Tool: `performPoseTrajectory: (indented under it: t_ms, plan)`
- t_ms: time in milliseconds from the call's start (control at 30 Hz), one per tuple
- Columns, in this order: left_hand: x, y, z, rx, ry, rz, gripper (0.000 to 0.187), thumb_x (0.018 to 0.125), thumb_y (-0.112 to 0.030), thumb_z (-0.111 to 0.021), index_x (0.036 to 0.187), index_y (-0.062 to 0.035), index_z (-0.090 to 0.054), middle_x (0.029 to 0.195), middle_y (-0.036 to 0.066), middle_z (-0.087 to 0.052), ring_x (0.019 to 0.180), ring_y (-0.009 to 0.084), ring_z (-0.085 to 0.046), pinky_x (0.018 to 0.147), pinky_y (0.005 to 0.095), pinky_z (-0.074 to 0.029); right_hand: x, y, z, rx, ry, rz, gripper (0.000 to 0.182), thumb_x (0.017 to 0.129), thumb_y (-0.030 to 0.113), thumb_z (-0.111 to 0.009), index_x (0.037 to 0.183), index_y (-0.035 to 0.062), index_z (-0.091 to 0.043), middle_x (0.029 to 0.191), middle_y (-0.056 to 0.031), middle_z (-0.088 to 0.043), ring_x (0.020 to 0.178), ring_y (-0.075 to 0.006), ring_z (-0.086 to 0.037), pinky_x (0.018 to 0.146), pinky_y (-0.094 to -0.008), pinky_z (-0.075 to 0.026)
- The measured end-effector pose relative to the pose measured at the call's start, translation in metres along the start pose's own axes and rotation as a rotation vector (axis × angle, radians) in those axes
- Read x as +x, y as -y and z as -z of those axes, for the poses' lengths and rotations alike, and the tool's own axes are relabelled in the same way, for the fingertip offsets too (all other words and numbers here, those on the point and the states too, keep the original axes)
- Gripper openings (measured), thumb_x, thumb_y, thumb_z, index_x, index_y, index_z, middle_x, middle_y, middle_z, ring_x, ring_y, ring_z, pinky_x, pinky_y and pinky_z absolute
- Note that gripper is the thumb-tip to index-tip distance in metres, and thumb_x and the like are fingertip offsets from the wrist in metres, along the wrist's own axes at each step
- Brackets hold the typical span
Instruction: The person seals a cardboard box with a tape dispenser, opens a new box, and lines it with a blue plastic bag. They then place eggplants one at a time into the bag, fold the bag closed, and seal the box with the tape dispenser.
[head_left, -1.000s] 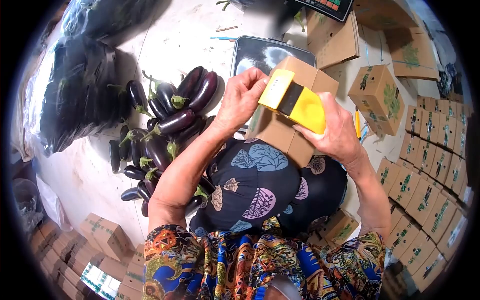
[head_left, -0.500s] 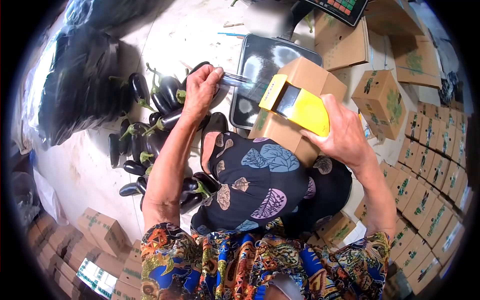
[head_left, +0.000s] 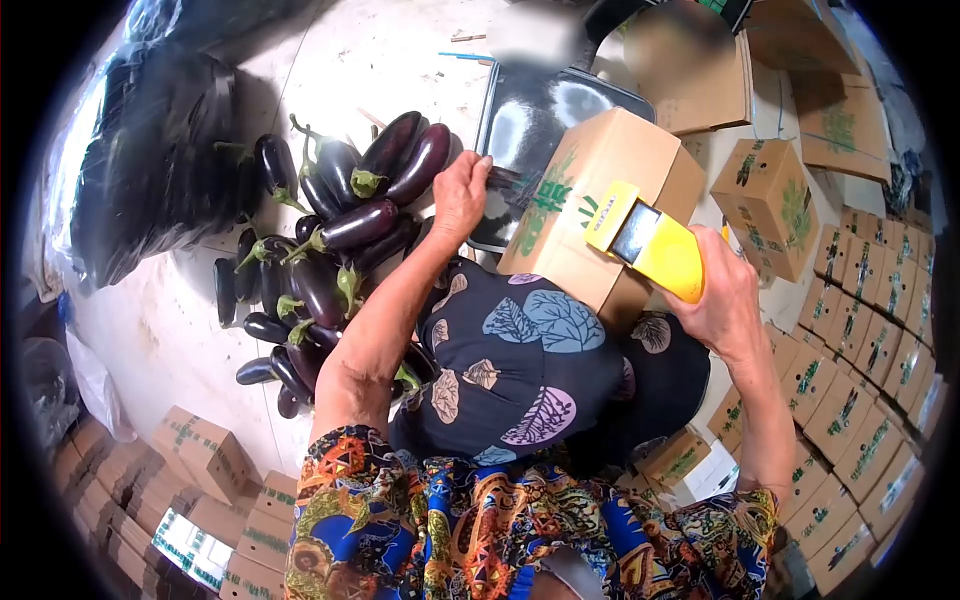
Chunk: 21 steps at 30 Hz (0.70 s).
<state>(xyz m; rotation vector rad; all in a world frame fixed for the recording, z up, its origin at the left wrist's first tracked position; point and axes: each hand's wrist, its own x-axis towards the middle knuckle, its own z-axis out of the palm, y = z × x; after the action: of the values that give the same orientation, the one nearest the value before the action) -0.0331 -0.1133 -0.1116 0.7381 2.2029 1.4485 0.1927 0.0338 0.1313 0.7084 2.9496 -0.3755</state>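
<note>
My right hand [head_left: 722,300] is wrapped round the handle of a yellow tape dispenser [head_left: 672,258], whose head rests over the top of a cardboard box [head_left: 572,205] with green print. The box stands tilted in front of my knees, partly over a black scale platform [head_left: 520,105]. My left hand [head_left: 463,195] is closed beside the box, its fingers pinched on what looks like a see-through strip of tape [head_left: 508,186], blurred against the dark platform. Purple eggplants [head_left: 360,225] lie in a heap just left of that hand.
Black plastic bags [head_left: 150,170] are piled at the left. Packed cartons [head_left: 840,400] stack along the right, and more boxes [head_left: 205,455] stand at lower left. Another printed box [head_left: 765,205] and an open carton [head_left: 690,85] stand beyond the scale.
The tape dispenser and my right hand have moved right and down across the box, uncovering its green print. My left hand has shifted right and down, closer to the box, uncovering more eggplants.
</note>
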Motion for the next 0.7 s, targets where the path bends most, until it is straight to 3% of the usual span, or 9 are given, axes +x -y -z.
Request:
performPoseTrajectory:
  t_ms: [167,267,300,333,400,533,667,700]
  plan:
    - [0.002,-0.013,0.0,-0.01,-0.065,0.032,0.026,0.096,-0.018,-0.057,0.078,-0.0002,-0.051,0.065,0.022,-0.051,0.062,0.043,-0.053,0.058,0.044,-0.042,-0.004,-0.007,-0.003,0.113,-0.041,0.024,0.059,0.066,0.013,-0.085,0.115,0.0013,-0.055,0.097,-0.0168,-0.066,0.087,-0.033,-0.069,0.077,-0.0393,-0.056]
    - [0.003,-0.018,0.017,-0.114,-0.083,-0.057,0.021,0.096,-0.013,-0.057,0.079,-0.0004,-0.053,0.06,0.012,-0.047,0.053,0.0207,-0.045,0.054,0.0345,-0.04,-0.013,-0.021,-0.005,0.218,-0.079,0.026,0.056,0.068,0.013,-0.083,0.115,0.0016,-0.055,0.098,-0.0168,-0.066,0.087,-0.0331,-0.069,0.078,-0.039,-0.056]
    - [0.008,-0.016,0.025,-0.16,-0.102,-0.065,0.021,0.097,-0.012,-0.057,0.08,-0.0001,-0.055,0.061,0.003,-0.044,0.058,0.0094,-0.039,0.053,0.0285,-0.038,-0.017,-0.025,-0.005,0.247,-0.092,0.02,0.055,0.068,0.013,-0.082,0.114,0.0018,-0.055,0.098,-0.0168,-0.066,0.087,-0.0332,-0.069,0.078,-0.0389,-0.056]
    - [0.009,-0.046,0.037,-0.314,-0.105,0.015,0.021,0.098,-0.013,-0.057,0.081,0.0001,-0.056,0.062,0.0,-0.044,0.059,0.0067,-0.038,0.053,0.0258,-0.037,-0.021,-0.029,-0.006,0.263,-0.097,0.011,0.054,0.068,0.013,-0.081,0.114,0.0019,-0.055,0.098,-0.0167,-0.066,0.086,-0.0334,-0.069,0.077,-0.0389,-0.055]
    - [0.014,-0.052,0.047,-0.267,-0.059,0.036,0.02,0.098,-0.012,-0.056,0.083,0.0003,-0.058,0.063,-0.003,-0.046,0.06,0.0046,-0.038,0.053,0.0243,-0.036,-0.025,-0.032,-0.009,0.299,-0.107,0.002,0.054,0.069,0.014,-0.081,0.115,0.0021,-0.055,0.098,-0.0167,-0.067,0.086,-0.0339,-0.069,0.077,-0.0389,-0.055]
    - [0.01,-0.033,0.026,-0.123,-0.016,-0.059,0.022,0.097,-0.013,-0.059,0.079,-0.0002,-0.055,0.059,0.005,-0.045,0.058,0.0108,-0.04,0.053,0.0294,-0.039,-0.031,-0.032,-0.008,0.264,-0.102,0.011,0.055,0.069,0.015,-0.081,0.116,0.0023,-0.054,0.099,-0.0169,-0.066,0.087,-0.0347,-0.068,0.077,-0.0397,-0.055]
    - [0.001,-0.027,0.0,-0.086,-0.001,-0.025,0.024,0.096,-0.017,-0.059,0.079,0.0007,-0.055,0.057,0.014,-0.043,0.052,0.0165,-0.038,0.052,0.035,-0.04,-0.035,-0.033,-0.01,0.24,-0.104,0.009,0.055,0.069,0.015,-0.081,0.115,0.0027,-0.054,0.097,-0.0172,-0.066,0.086,-0.0353,-0.068,0.076,-0.0399,-0.055]
    - [-0.001,-0.023,-0.009,-0.087,0.017,-0.024,0.025,0.096,-0.018,-0.059,0.079,0.0008,-0.056,0.058,0.018,-0.046,0.05,0.0234,-0.043,0.053,0.0366,-0.041,-0.033,-0.034,-0.011,0.242,-0.103,0.005,0.056,0.068,0.014,-0.081,0.115,0.0029,-0.054,0.096,-0.0173,-0.066,0.085,-0.0355,-0.068,0.076,-0.04,-0.055]
